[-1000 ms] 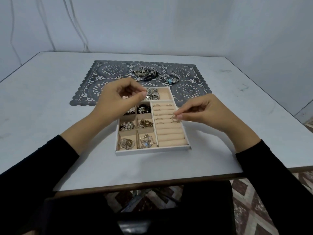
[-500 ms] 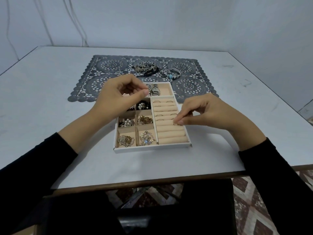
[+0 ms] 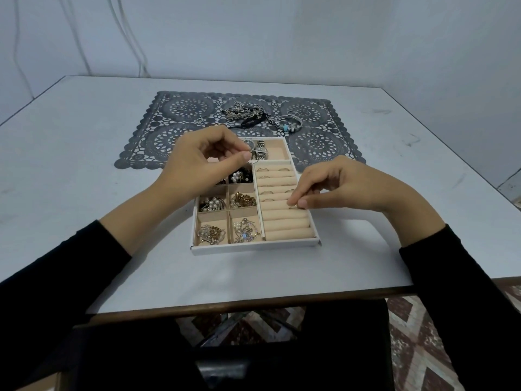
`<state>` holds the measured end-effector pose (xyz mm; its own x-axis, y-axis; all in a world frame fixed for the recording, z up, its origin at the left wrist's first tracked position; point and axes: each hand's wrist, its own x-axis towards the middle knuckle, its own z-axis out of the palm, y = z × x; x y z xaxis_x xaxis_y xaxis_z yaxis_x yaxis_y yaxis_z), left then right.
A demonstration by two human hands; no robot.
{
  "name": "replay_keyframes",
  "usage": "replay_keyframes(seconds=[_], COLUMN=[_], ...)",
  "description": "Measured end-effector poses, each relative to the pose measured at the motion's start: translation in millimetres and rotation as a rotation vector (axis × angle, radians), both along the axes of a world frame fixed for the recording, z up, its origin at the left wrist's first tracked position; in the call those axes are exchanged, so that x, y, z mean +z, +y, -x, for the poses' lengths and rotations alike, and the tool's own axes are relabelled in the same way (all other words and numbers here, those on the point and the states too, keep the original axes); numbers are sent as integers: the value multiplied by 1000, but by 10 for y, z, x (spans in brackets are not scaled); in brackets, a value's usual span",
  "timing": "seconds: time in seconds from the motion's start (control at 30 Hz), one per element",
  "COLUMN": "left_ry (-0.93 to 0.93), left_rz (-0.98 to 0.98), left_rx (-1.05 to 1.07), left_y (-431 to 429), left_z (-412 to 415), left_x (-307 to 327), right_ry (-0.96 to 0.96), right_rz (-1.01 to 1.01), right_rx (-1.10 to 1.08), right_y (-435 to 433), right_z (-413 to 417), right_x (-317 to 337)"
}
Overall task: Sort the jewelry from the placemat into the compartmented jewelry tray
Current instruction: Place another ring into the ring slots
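left hand: I see it raised over the far-left part of the tray, thumb and forefinger pinching a small silver piece; too small for me to say what it is.
right hand: low over the right side of the tray, thumb and forefinger tips pinching a ring right at the ring rolls, about mid-way down the column; I can't tell if the ring is seated in the slot.
jewelry tray: on the bench, near me, far end overlapping the placemat's near edge.
tray, right column: several thin rings stand in the far slots; the near rolls are bare.
tray, far compartment: a metal watch lies at its left end, just beside the left hand's fingertips.
tray, left grid: small square cells hold pearl pieces, gold pieces, a dark cluster with pearls, and mixed sparkly pieces in the two nearest cells.
placemat: grey lace-pattern, beyond the tray.
on placemat: a tangle of chains at the middle, a bangle with blue beads to its right, a small charm to its left.
sleeves: black, both forearms.
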<state>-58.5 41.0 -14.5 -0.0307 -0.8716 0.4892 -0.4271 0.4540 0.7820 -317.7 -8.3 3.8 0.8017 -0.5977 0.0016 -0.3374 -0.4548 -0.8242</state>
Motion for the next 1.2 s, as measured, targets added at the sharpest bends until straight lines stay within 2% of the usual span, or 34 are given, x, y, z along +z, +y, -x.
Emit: replay_keyframes(seconds=[0.8, 0.9, 1.07, 1.13, 1.2], left_ry=[-43, -48, -41, -30, -25], left_rz=[12, 10, -1, -11, -25], left_rx=[-9, -22, -38, -44, -57], left_y=[19, 36, 55, 53, 70], left_z=[0, 2, 34, 41, 61], left_x=[3, 5, 19, 30, 38], right_ry=[151, -8, -402, -450, -410], right_rz=[-62, -117, -233, -158, -35], right_rx=[-3, -26, -267, -396, -527], right_y=[-85, -148, -357, -452, -520], right_z=[-68, -19, 10, -2, -23], right_x=[111, 99, 23, -44, -141])
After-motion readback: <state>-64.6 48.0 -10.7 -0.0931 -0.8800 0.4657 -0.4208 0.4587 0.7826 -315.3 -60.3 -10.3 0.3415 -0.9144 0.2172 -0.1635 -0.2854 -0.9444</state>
